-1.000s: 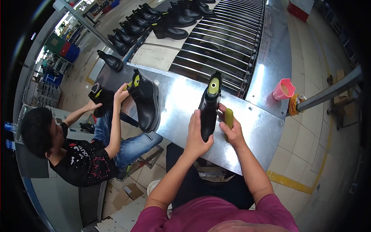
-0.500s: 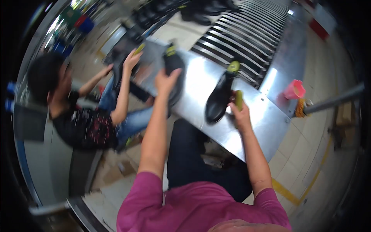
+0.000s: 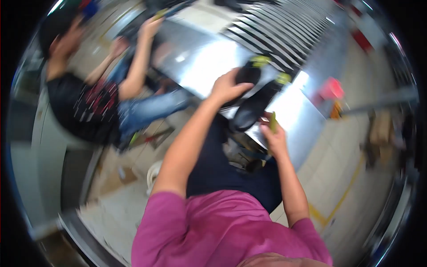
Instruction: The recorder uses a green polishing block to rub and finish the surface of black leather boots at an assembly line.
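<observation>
Motion blur smears the two black boots [image 3: 251,95] and the co-worker [image 3: 84,93].

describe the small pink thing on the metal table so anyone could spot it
Start at the shiny steel table beside the roller conveyor. Follow its right end past the two black boots: the small pink plastic container stands there, the only pink item on the metal.

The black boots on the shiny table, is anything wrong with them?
Nothing looks broken or spilled. Two black boots lie on the metal table; the left hand grips one, the right hand holds a yellow-green tool. The picture is blurry.
</observation>
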`<state>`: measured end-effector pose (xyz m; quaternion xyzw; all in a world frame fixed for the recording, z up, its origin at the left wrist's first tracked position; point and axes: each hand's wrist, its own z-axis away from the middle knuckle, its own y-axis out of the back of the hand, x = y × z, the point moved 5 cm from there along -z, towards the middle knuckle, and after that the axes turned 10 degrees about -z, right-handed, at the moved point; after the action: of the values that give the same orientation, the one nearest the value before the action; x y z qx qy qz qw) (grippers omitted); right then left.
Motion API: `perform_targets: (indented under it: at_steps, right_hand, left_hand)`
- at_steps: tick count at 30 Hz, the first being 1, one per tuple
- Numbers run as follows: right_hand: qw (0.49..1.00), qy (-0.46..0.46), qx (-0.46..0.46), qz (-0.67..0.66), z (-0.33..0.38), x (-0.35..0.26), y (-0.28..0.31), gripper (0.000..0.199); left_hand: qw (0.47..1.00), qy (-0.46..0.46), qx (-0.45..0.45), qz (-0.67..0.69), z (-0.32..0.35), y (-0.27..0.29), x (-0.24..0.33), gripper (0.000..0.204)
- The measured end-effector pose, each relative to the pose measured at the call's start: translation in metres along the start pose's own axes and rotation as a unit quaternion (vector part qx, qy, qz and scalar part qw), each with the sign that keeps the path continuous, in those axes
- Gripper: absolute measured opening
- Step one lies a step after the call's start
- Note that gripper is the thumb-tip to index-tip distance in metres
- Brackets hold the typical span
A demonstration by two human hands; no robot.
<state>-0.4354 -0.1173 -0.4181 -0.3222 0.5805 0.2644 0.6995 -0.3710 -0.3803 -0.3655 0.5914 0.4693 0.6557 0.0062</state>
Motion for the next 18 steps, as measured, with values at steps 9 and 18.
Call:
perform_targets:
  at_steps: [9,18]
  right_hand:
    - [0.983,0.027,0.17,0.065,0.002,-0.024,0.056,0.055]
    - [0.874,0.246,0.384,0.169,-0.049,-0.051,0.16,0.068]
  left_hand:
    - [0.983,-0.091,0.004,0.156,0.158,-0.023,0.09,0.011]
    - [0.757,-0.27,-0.542,0.245,0.309,-0.075,0.132,0.027]
